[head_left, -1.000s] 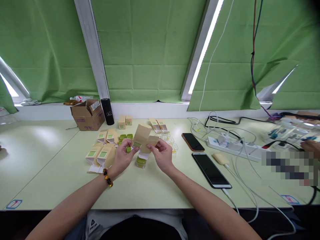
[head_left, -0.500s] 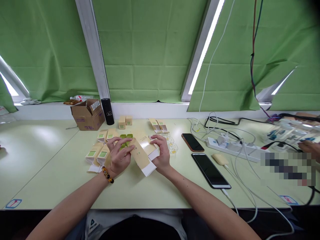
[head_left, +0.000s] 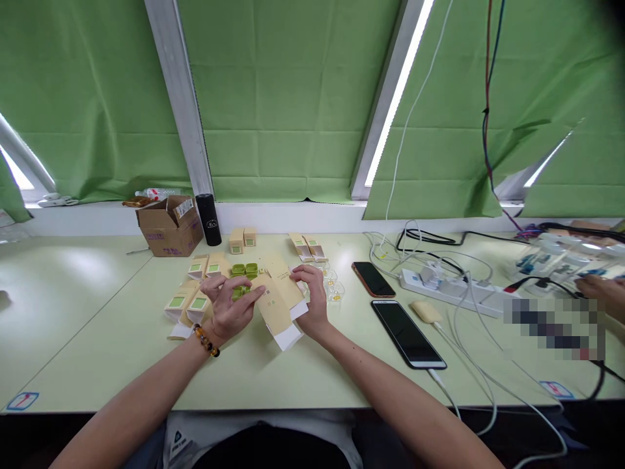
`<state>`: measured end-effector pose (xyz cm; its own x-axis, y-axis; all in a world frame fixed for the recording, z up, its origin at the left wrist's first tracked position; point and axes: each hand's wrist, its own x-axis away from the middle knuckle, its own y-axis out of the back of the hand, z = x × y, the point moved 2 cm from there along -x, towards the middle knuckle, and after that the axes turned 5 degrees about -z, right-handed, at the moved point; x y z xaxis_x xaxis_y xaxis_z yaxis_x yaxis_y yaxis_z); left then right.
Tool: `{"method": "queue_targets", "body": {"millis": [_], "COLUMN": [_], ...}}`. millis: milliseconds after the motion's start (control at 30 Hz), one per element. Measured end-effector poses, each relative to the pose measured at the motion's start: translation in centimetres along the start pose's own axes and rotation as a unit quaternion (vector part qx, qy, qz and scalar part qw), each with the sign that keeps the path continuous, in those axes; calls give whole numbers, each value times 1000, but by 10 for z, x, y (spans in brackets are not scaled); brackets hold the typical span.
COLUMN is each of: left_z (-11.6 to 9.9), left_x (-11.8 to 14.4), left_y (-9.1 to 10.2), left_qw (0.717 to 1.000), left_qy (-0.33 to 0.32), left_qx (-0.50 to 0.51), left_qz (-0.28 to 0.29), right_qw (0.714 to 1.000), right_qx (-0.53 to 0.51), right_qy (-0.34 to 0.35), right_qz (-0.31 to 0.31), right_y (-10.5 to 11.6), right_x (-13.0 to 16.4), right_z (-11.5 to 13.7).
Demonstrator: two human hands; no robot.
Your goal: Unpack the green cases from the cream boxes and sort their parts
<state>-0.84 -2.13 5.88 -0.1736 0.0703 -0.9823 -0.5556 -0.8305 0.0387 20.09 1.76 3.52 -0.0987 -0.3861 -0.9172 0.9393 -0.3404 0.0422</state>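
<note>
"Two hands over the desk (head_left: 122, 371): what do they have hold of?"

"One tan paper carton (head_left: 279, 311), partly unfolded, with white flaps at its near end. It slants between my hands, over the near middle of the desk."

"How do your fingers stand?"

"On my left hand (head_left: 228, 311) they are bent and slightly spread, the tips closed on the carton's upper left part. On my right hand (head_left: 314, 303) they curl in a loose arch, gripping the carton's right side; my thumb there is too hidden to tell how firmly."

"What lies around them?"

"Just beyond the left fingertips sit green-lidded containers (head_left: 250, 268), partly covered by the hand and carton. Left of them, near my beaded bracelet (head_left: 206, 340), stand green-labelled cartons (head_left: 188, 299) with open white flaps. Small clear containers (head_left: 334, 290) with a little yellow in them lie just right of my right hand."

"And farther off?"

"Two closed small boxes (head_left: 243, 240) stand at the back, with a pair of open-flapped cartons (head_left: 306, 247) to their right. Two phones (head_left: 409, 334) lie on the right, near a white power strip (head_left: 452, 292). At the far right edge I see another person's hand (head_left: 603, 293)."
</note>
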Motion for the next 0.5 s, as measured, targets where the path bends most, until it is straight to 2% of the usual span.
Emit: {"method": "queue_targets", "body": {"millis": [100, 167, 267, 333, 400, 500], "left_z": [-1, 0, 7, 19, 34, 59], "left_x": [-9, -16, -29, -38, -47, -56], "left_y": [-2, -5, -12, -21, -37, -72], "left_qw": [1000, 997, 977, 945, 898, 823], "left_qy": [13, 43, 152, 273, 389, 502], "left_qx": [16, 60, 148, 178, 199, 241], "left_qz": [1, 13, 30, 27, 40, 109], "right_qw": [1000, 999, 991, 987, 988, 992], "right_qx": [-8, -22, -41, -44, -43, -34], "right_qy": [-8, -44, -128, -155, -144, -89], "right_qz": [-4, -9, -12, 4, 35, 81], "right_y": [1, 1, 0, 0, -1, -4], "right_x": [-1, -1, 0, 2, 4, 10], "right_z": [0, -1, -4, -4, -1, 8]}}
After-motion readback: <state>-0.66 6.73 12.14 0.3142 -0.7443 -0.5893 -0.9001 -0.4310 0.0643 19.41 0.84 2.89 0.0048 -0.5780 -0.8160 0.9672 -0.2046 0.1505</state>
